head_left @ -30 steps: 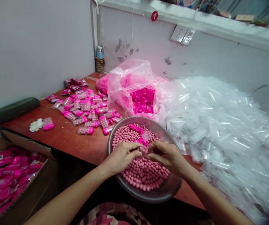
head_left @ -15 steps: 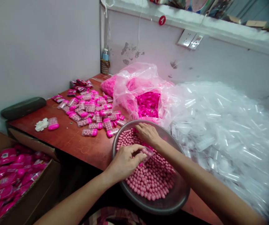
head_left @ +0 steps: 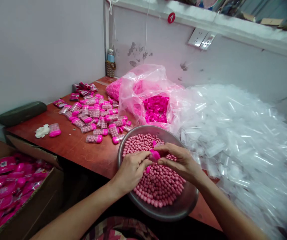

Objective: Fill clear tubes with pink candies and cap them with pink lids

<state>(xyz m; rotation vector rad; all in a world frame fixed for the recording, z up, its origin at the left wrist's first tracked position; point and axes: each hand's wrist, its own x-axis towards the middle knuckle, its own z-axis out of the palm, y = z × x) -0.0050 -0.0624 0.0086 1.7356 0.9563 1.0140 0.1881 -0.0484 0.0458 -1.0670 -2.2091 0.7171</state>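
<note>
Above a grey metal basin [head_left: 190, 203], my two hands meet at a small clear container. My left hand [head_left: 130, 171] is closed on the container, most of which its fingers hide. At the container's end is a bright pink cap [head_left: 155, 154], pinched by the thumb and fingers of my right hand [head_left: 182, 161]. Whether the cap is fully seated I cannot tell. Under the hands, many pink balls [head_left: 155, 186] fill much of the basin. A few loose pink caps [head_left: 148, 169] lie among them.
Capped tubes of pink balls [head_left: 93, 113] cover the table's left part. Behind the basin stands an open plastic bag [head_left: 140, 88] of pink caps. A heap of clear empty containers [head_left: 235, 133] spreads to the right. A carton [head_left: 33, 200] of pink packets is at lower left.
My right hand has come from the basin's far side toward me and now holds a pink cap at the container. My left hand keeps the container in nearly the same place.
</note>
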